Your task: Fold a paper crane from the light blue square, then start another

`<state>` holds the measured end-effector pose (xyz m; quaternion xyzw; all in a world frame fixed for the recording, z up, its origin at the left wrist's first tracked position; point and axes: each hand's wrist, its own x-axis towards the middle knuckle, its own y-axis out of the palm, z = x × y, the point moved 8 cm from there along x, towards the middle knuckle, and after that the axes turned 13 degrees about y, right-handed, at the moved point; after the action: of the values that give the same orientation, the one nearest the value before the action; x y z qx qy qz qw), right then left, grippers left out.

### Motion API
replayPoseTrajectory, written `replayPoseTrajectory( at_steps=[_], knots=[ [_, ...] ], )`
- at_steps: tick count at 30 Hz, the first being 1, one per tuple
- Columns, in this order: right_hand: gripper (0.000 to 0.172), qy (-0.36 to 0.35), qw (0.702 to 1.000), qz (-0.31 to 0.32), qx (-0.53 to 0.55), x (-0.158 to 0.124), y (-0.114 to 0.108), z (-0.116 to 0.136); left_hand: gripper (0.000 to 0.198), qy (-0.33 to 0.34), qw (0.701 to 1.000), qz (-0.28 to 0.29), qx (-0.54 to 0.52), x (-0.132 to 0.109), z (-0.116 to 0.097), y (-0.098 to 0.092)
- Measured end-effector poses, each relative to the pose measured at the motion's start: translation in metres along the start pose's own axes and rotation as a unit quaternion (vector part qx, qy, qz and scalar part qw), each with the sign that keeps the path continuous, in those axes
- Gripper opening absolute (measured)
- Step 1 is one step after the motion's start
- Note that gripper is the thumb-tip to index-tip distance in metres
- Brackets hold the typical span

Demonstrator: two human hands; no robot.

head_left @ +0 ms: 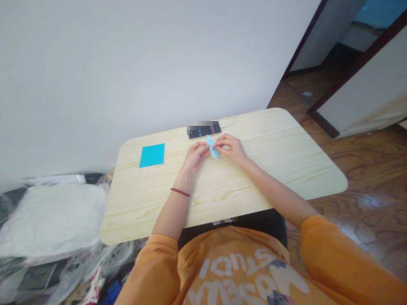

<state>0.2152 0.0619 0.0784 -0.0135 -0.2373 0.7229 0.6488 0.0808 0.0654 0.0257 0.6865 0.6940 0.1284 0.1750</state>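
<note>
A small piece of light blue folded paper [212,148] is held up between my two hands, above the middle of the table and just in front of the phone. My left hand [196,156] pinches its left side between thumb and fingers. From the right, my right hand [231,147] has thumb and forefinger closed on the paper's other side. Fingertips cover part of the paper, so its exact folded shape is hard to make out.
A flat stack of bright blue square paper [152,155] lies on the pale wooden table [251,186] to the left. Behind my hands lies a phone [204,130] with a white cable [229,123]. A wall borders the back edge. Plastic-wrapped items [57,216] crowd the left floor.
</note>
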Motion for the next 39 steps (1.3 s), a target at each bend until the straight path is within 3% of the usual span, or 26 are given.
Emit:
replayPoseTrajectory(
  at_steps=[9,13,22,32,39],
  knots=[
    [0.018,0.062,0.997,0.025,0.046,0.004,0.0,-0.007,0.041,0.067,0.996,0.014,0.057,0.002,-0.008,-0.005],
    [0.013,0.046,0.997,0.029,0.048,0.004,-0.003,-0.005,0.036,0.066,0.993,0.044,0.082,0.004,-0.006,-0.005],
    [0.005,-0.011,1.0,0.025,-0.01,0.004,-0.005,0.002,0.034,0.092,0.991,0.043,0.086,0.004,-0.009,-0.002],
    [0.02,0.125,0.989,0.052,0.066,0.01,0.001,-0.027,0.035,0.148,0.976,0.079,0.139,0.001,-0.017,0.006],
    [0.024,0.151,0.984,0.044,0.085,0.009,-0.002,-0.026,0.043,0.151,0.971,0.104,0.156,0.001,-0.015,0.007]
  ],
)
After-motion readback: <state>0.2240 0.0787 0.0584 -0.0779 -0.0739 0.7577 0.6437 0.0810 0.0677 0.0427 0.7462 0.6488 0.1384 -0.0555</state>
